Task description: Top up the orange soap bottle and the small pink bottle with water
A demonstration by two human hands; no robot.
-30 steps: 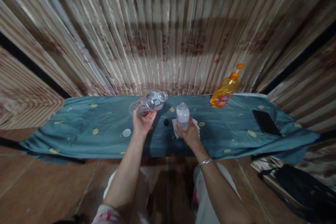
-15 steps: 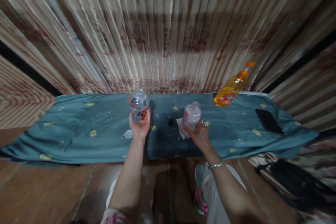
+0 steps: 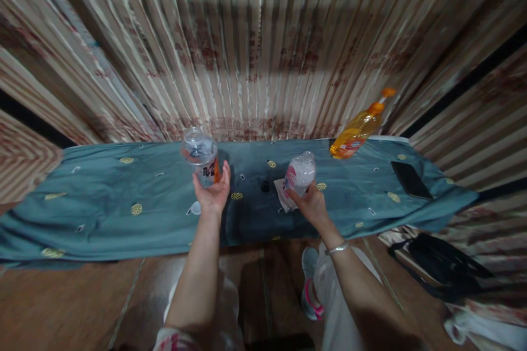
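Observation:
A clear plastic container (image 3: 200, 153) with a narrow neck, wide shoulder and dark-and-orange print stands towards the left of the cloth. Below and beside it, my left hand (image 3: 212, 193) has its fingers spread, close against the base; whether any finger touches it is hard to tell. My right hand (image 3: 312, 201) is wrapped round the lower part of a clear plastic bottle (image 3: 301, 171) with a white and pink label and no cap on its mouth. Beneath that bottle lies a pale paper piece (image 3: 280, 189). A whitish round cap (image 3: 196, 208) rests near my left wrist.
An orange soap bottle (image 3: 354, 134) with a pump top is at the back right. A black phone (image 3: 411, 179) lies further right. Between the hands sits a small black object (image 3: 265, 186). Teal patterned cloth (image 3: 107, 186) covers the table; a curtain (image 3: 255, 66) hangs behind, a black bag (image 3: 440, 266) is at lower right.
My left hand has loosened from around the clear container, its fingers now wider apart. My right hand keeps its hold on the bottle. The whole view has shifted slightly.

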